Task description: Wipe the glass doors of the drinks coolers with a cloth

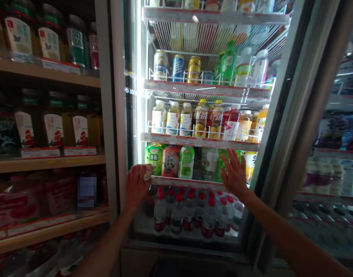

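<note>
My left hand (136,182) is closed on a crumpled whitish cloth (149,172) at the left side of a lit drinks fridge. It is nearest a green carton-shaped bottle (154,158) on the lower shelf. My right hand (234,174) is raised at the fridge's right side, fingers spread, with nothing in it. Behind it are green bottles, partly hidden. Faint reflected lettering lies over the fridge front, like glass. I cannot tell whether either hand touches it. Between the hands stand a pink bottle (170,161) and a white-and-green bottle (187,163).
Red-capped bottles (178,213) crowd the fridge floor. Higher shelves hold tea bottles (172,118) and cans (178,68). A metal frame (306,127) runs along the right. Wooden shelves (49,163) with bottles stand at left. Another stocked cooler is at far right.
</note>
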`<state>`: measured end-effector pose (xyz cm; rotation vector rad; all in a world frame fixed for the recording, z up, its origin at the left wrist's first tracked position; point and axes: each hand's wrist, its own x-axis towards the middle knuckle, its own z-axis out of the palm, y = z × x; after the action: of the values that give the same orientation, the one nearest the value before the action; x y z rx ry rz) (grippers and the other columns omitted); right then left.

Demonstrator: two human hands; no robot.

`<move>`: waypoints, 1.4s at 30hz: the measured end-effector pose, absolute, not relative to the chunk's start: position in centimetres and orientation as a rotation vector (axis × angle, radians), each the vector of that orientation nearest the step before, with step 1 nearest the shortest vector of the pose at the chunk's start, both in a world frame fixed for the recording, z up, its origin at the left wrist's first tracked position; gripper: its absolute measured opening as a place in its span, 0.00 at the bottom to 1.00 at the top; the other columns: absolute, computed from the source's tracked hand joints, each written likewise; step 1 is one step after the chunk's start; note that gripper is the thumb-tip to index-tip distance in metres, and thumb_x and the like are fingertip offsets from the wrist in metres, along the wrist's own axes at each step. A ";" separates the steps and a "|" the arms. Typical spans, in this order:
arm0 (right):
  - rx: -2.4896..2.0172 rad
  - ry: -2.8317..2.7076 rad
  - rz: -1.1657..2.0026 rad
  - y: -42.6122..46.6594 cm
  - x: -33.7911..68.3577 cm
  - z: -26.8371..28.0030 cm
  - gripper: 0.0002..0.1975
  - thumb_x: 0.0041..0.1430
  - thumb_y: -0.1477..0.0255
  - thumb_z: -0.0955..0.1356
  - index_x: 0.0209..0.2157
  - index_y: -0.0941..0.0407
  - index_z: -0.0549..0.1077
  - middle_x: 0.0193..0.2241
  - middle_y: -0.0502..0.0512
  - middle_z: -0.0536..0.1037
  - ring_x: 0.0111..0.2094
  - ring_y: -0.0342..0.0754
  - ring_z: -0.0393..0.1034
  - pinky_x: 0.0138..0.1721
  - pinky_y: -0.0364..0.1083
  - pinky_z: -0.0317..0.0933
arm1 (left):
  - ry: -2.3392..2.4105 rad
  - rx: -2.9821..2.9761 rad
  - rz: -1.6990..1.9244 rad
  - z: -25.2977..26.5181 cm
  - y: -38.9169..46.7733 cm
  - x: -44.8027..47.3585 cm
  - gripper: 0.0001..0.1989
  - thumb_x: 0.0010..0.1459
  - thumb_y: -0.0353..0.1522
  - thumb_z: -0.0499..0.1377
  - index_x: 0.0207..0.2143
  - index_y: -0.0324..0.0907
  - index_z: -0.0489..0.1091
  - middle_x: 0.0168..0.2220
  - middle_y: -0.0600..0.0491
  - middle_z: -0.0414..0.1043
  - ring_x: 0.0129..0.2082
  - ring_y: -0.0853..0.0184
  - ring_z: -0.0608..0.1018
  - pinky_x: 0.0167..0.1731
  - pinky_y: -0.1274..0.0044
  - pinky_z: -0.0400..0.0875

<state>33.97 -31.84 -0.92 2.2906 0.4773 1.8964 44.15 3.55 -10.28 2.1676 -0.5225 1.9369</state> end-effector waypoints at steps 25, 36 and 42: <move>2.335 0.347 1.883 -33.6 34.5 -2.9 0.30 0.59 0.75 0.59 0.62 0.52 0.48 0.63 0.58 0.50 0.64 0.55 0.41 0.59 0.61 0.48 | -0.972 2.003 2.061 0.7 -5.8 44.4 0.24 0.60 0.39 0.49 0.59 0.43 0.55 0.61 0.47 0.54 0.64 0.61 0.47 0.62 0.65 0.45; 2.382 0.388 1.916 -33.8 34.3 -3.2 0.32 0.59 0.77 0.58 0.63 0.52 0.44 0.63 0.57 0.49 0.64 0.54 0.39 0.60 0.62 0.48 | -1.482 2.019 2.081 2.8 -8.2 43.6 0.24 0.60 0.39 0.49 0.59 0.48 0.54 0.61 0.51 0.55 0.64 0.64 0.50 0.62 0.69 0.44; 2.387 0.441 1.912 -34.3 34.2 -3.3 0.33 0.59 0.78 0.57 0.64 0.52 0.42 0.63 0.56 0.50 0.64 0.53 0.39 0.60 0.61 0.47 | -0.719 1.893 1.978 6.1 -7.4 44.2 0.29 0.61 0.41 0.48 0.60 0.36 0.51 0.64 0.41 0.44 0.65 0.56 0.41 0.62 0.62 0.43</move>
<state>34.18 -34.34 -3.30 2.3871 0.4406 1.9121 44.24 -7.40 6.11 1.8931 -0.7189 1.9775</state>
